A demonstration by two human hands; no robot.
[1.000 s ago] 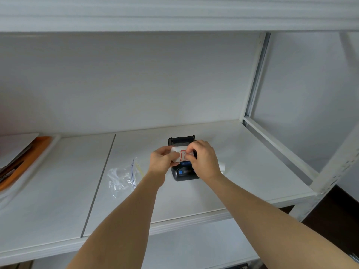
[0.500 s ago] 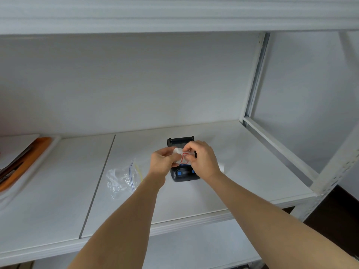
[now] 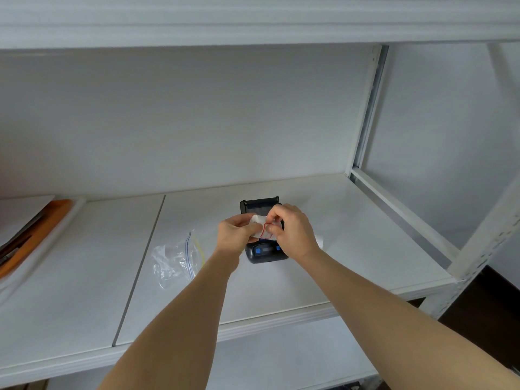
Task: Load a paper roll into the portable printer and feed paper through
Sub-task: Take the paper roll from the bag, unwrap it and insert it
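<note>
While both hands meet above the black portable printer, its lid stands open.
Left hand grasps the white paper roll; right hand pinches its red-edged label (zip bag at 9 o'clock).

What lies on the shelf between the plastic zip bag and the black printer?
In the head view, only bare white shelf lies there; the left forearm passes above it, between the zip bag and printer.

Matt black plastic printer, white paper roll, crinkled glossy clear plastic bag, smooth white shelf.
</note>
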